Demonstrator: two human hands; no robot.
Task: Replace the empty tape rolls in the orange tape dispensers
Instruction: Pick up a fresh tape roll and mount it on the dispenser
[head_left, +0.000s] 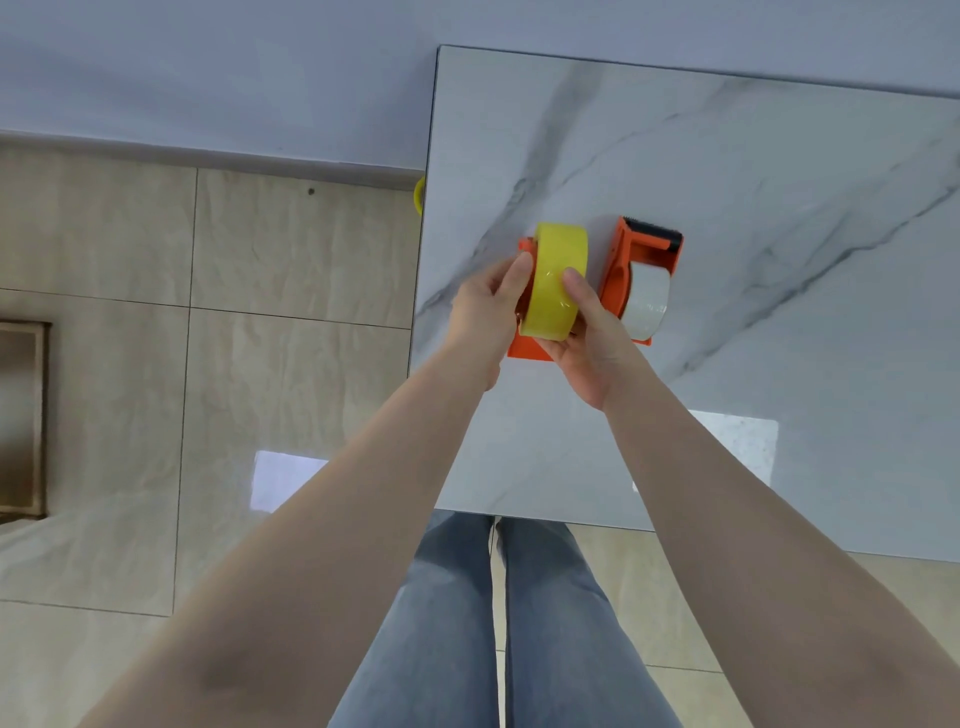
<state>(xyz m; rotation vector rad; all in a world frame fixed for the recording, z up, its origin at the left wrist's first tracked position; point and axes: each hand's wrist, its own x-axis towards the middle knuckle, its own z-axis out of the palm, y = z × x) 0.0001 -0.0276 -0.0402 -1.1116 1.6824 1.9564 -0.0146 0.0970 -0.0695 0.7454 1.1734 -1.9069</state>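
Observation:
A full yellow tape roll (558, 270) sits in an orange tape dispenser (524, 349), held just above the marble table (779, 208). My left hand (485, 312) grips the dispenser's left side, thumb against the roll's edge. My right hand (592, 343) cups the roll from below and the right, thumb pressed on its face. A second orange dispenser (626, 254) lies on the table just right of my hands, with a pale, nearly spent roll (647, 301) in it and a black cutter end pointing away.
The table's left edge runs just left of my hands; beyond it is beige tiled floor. A bit of another yellow roll (418, 195) shows past that edge. A brown wooden frame (23, 415) stands at far left. My legs are below the table's near edge.

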